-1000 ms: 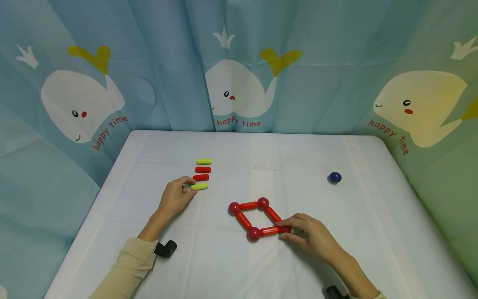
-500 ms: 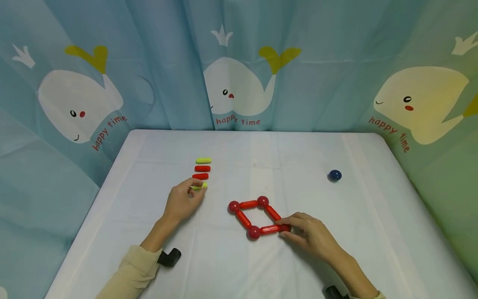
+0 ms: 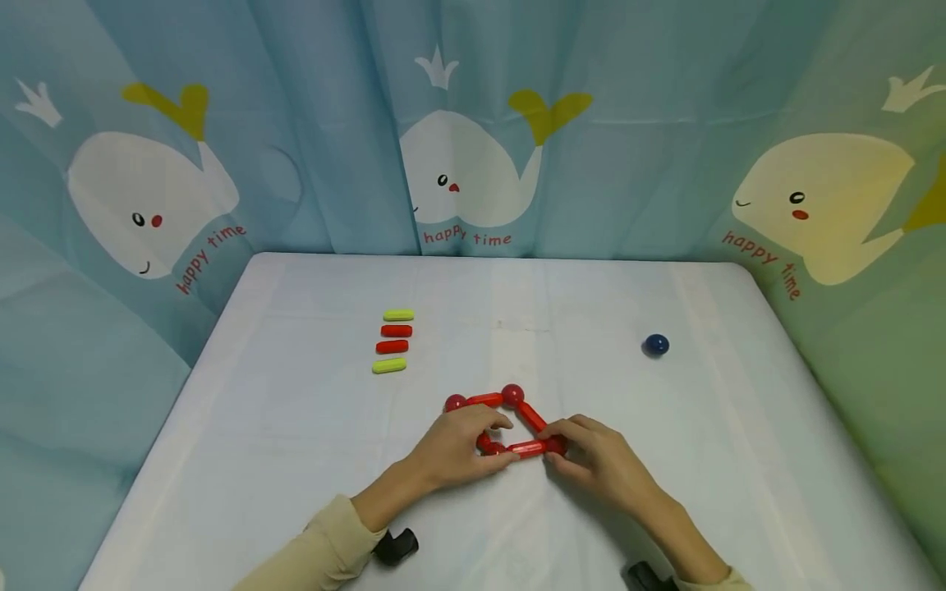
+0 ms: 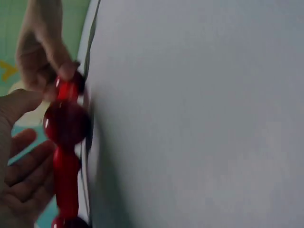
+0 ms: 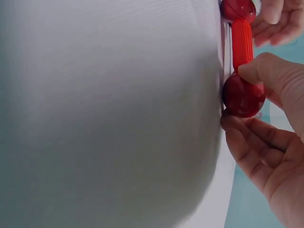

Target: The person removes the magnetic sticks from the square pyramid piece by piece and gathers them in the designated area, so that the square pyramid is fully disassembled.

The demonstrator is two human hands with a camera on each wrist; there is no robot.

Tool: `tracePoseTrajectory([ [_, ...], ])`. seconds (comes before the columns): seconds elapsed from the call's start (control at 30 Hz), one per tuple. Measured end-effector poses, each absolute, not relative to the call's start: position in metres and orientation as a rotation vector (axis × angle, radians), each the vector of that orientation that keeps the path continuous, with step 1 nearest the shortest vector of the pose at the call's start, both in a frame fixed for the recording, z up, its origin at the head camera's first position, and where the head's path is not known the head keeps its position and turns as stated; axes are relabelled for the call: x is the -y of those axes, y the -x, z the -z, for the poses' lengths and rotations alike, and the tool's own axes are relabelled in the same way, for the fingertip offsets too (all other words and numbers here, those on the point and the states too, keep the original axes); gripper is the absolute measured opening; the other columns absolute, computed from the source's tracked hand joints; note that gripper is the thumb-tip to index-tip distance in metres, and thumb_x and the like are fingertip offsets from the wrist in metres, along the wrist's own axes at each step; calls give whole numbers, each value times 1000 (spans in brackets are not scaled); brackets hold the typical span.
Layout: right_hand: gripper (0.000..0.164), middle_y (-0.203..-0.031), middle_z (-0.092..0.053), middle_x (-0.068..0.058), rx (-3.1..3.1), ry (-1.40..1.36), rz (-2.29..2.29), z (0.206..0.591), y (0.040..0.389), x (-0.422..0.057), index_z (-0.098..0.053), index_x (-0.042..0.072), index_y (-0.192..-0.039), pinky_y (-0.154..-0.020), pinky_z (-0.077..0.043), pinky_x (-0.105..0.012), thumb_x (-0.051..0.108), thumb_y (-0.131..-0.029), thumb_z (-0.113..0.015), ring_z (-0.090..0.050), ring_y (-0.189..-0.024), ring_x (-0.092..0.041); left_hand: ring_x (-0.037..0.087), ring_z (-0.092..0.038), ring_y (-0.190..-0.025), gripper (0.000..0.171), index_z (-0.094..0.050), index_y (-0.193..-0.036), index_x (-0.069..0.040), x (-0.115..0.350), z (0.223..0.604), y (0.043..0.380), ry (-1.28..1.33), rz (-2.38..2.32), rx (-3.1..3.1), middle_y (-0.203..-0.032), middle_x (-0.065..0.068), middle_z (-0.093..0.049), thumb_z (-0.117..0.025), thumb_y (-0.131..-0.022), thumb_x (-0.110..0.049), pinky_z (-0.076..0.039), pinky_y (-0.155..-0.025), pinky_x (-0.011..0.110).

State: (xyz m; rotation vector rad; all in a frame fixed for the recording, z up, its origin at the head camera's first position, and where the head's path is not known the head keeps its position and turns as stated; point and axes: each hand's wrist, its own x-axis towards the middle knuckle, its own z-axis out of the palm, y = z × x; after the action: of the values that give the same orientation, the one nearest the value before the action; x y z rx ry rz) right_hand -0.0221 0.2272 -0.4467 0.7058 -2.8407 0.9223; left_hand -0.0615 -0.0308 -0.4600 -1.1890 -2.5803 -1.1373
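Observation:
A four-sided frame of red rods (image 3: pixel 529 448) and red balls (image 3: pixel 512 395) lies on the white table. With thumb and fingers, my right hand (image 3: pixel 606 460) grips the red ball (image 5: pixel 244 99) at the frame's right corner. My left hand (image 3: pixel 451 447) is at the near-left part, thumb and fingers spread around the front red ball (image 4: pixel 66 122); no pinch on it shows in the left wrist view. That hand partly covers the left rod and the far-left ball (image 3: pixel 455 402) in the head view.
Left of centre, a column of short rods lies on the table (image 3: pixel 296 394): a yellow-green rod (image 3: pixel 398 315) at the back, two red rods (image 3: pixel 396 331), and another yellow-green rod (image 3: pixel 389 366) in front. A dark blue ball (image 3: pixel 656 345) sits toward the right. A whale-print curtain (image 3: pixel 332 123) hangs behind.
My left hand has left the front yellow-green rod, which lies in the column, and has moved right and nearer to the red frame. My right hand keeps holding the right corner ball.

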Motion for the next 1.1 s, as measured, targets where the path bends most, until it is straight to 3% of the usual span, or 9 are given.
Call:
tracePoseTrajectory([
  [0.3,33,-92,-66,14,2773,-753,-1054,449,27,-219,-72,19,-109,-69,-55,-26,3,-83,-82,-61,-79,-3,6,-61,-88,16,-74,-101,-12,13,475,63,1197,1163,2680,-94,-4,-72,-80,-90,-22,-49,-80,15],
  [0.63,34,-95,-68,14,2755,-673,-1181,452,25,-220,-72,18,-111,-70,-55,-28,0,-83,-80,-62,-80,-7,7,-59,-85,16,-75,-101,-9,12,473,65,1193,1205,2676,-91,-3,-72,-78,-92,-22,-46,-76,13],
  [1.1,33,-108,-74,0,2570,-761,-1528,449,24,-216,-70,15,-118,-76,-58,-28,-1,-89,-76,-68,-85,-12,11,-61,-87,17,-73,-104,-8,19,474,66,1120,1354,2678,-98,0,-72,-79,-91,-18,-49,-80,17],
])
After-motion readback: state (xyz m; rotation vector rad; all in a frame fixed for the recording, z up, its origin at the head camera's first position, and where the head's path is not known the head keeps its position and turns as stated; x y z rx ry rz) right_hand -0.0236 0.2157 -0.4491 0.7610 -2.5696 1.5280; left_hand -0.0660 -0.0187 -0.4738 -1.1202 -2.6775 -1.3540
